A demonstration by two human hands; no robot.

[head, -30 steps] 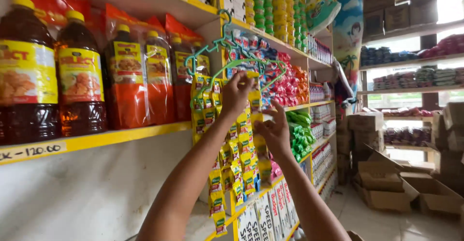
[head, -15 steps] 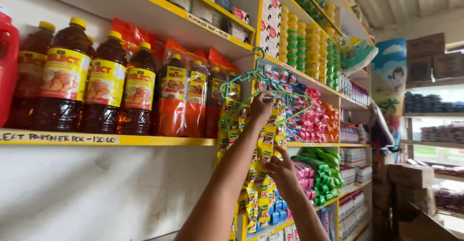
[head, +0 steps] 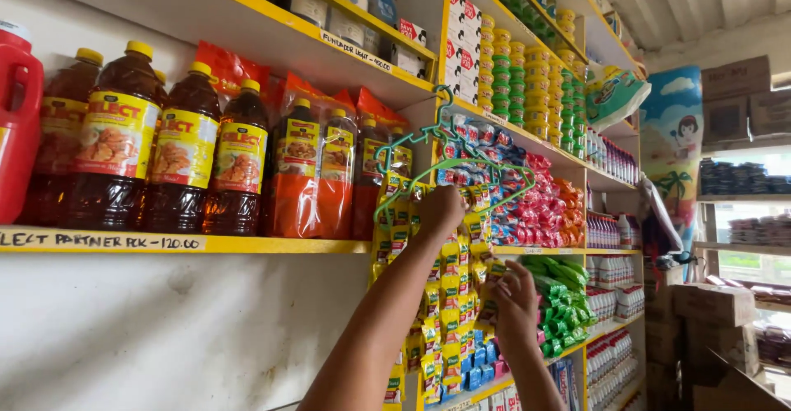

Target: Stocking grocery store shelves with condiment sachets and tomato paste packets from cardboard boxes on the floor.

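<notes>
While gripping: hands (head: pixel 478 254) on sachet strips (head: pixel 451 295)

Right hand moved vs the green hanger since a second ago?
Yes. The right hand has dropped away from the green hanger and is now lower on the yellow sachet strips; the left hand stays up there.

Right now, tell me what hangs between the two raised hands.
In the head view, strips of yellow sachets hang from the green hanger between the left hand and the right hand.

Both hands (head: pixel 441 211) among hanging sachet strips (head: pixel 449 295)
</notes>
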